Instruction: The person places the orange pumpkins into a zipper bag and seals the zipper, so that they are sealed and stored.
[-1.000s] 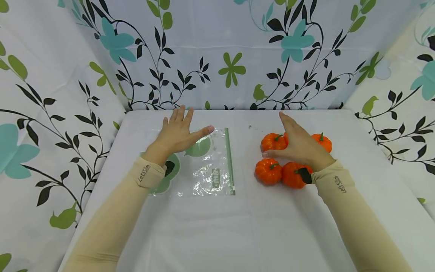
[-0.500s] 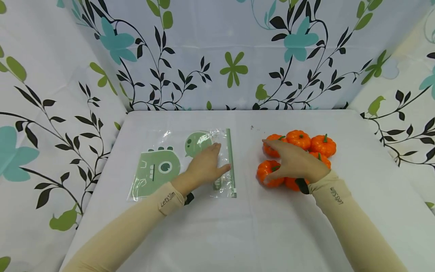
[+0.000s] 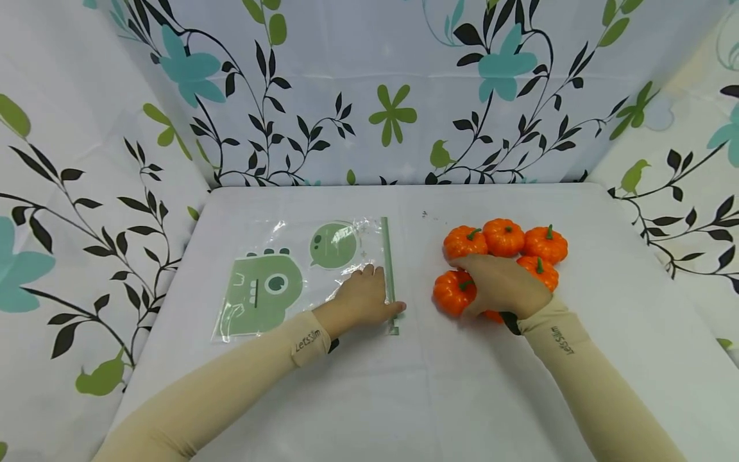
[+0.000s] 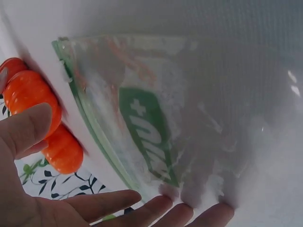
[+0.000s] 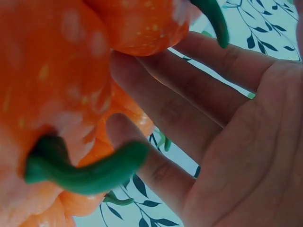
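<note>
A clear zip bag (image 3: 262,295) with a green dinosaur print lies flat on the table's left half. My left hand (image 3: 366,298) is over its right part, thumb stretched across the green slider strip (image 3: 386,250). In the left wrist view the fingers (image 4: 156,210) are spread, tips at the plastic. To the right, my right hand (image 3: 499,285) reaches over a cluster of small orange pumpkins with green stems. Its thumb and fingers stand apart around the front-left pumpkin (image 3: 451,294). The right wrist view shows nearly straight fingers (image 5: 165,109) beside a large-looking pumpkin (image 5: 52,80).
More pumpkins stand close together behind the right hand: one at back left (image 3: 464,242), one at back middle (image 3: 505,237), and one at back right (image 3: 546,245). A leaf-patterned curtain (image 3: 323,77) hangs behind the white table (image 3: 346,404).
My left hand has moved right and toward me, from the bag's upper middle to its slider strip. The right hand has lowered over the front pumpkins.
</note>
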{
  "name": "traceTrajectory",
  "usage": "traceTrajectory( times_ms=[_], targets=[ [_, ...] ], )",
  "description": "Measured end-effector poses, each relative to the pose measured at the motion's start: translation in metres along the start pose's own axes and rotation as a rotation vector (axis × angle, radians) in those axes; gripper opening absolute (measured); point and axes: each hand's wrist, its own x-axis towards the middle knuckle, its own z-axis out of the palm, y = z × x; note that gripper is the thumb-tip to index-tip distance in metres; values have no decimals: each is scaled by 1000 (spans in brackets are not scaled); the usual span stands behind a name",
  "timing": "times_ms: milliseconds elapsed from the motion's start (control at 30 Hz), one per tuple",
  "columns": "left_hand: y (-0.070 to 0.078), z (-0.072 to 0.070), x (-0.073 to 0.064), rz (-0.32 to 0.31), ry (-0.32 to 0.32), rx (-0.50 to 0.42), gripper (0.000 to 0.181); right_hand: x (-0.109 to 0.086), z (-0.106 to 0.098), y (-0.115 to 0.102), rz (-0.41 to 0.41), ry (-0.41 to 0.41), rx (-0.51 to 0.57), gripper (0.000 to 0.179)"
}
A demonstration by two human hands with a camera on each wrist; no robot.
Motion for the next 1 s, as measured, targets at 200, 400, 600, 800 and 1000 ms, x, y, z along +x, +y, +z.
traceTrajectory(
  times_ms=[200, 400, 600, 800, 1000],
  targets=[
    [4, 10, 3, -49, 54, 62, 84, 3, 2, -1, 40, -3, -4, 84],
    [8, 17, 3, -55, 89, 155, 77, 1, 3, -4, 37, -10, 13, 78],
    [5, 19, 4, -18, 133, 198, 45, -1, 5, -9, -24, 2, 20, 75],
    [-4, 17, 4, 38, 196, 239, 29, 0, 4, -14, -81, 49, 32, 73],
    [-15, 15, 5, 67, 258, 185, 26, 0, 3, -20, -93, 118, 75, 76]
  ],
)
